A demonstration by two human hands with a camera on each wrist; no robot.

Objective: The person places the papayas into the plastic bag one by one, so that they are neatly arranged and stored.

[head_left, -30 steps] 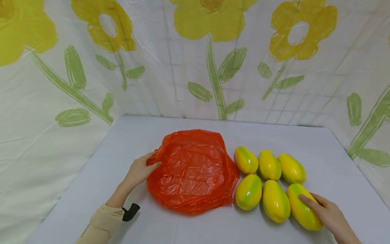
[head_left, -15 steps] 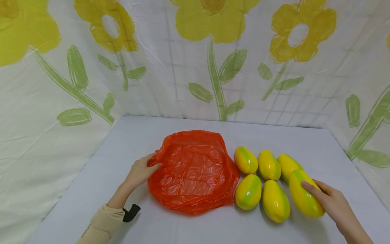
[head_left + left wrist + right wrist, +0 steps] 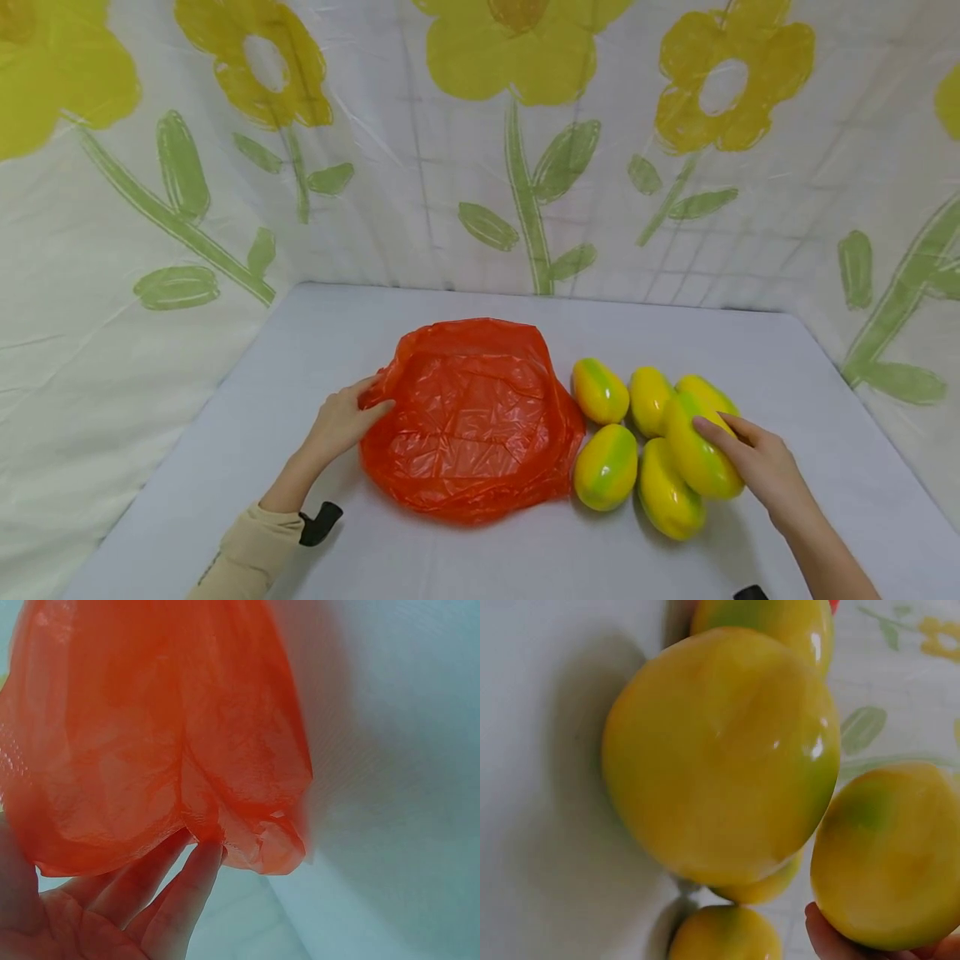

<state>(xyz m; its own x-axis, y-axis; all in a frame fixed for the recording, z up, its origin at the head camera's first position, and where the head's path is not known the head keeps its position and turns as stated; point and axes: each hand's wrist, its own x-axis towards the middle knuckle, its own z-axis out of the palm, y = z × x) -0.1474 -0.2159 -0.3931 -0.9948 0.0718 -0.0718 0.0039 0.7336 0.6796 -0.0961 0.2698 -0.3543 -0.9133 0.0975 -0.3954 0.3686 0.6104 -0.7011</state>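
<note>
Left hand [image 3: 341, 421] is resting at the left rim of the orange plastic bag [image 3: 472, 421], fingers curled onto the edge and pinching the film; the left wrist view is showing fingertips [image 3: 196, 864] tucked under a crumpled fold. The grip looks meant to be keeping the mouth spread and the bag from sliding. The bag is lying opened out, shallow like a bowl, on the white surface [image 3: 480, 558], nothing visible inside.

Just right of the bag, yellow-green mango-like fruits are sitting in two rows, close-packed: one at the back left [image 3: 600, 390], one at the front left [image 3: 606, 467], another in front [image 3: 666, 498].

Right hand [image 3: 757, 467] is wrapping its fingers round one fruit, the held mango [image 3: 697, 450], carrying it clear of the surface above its neighbours, tilted, long axis pointing away. In the right wrist view it is filling the lower right [image 3: 889, 855], fingertip beneath.
</note>
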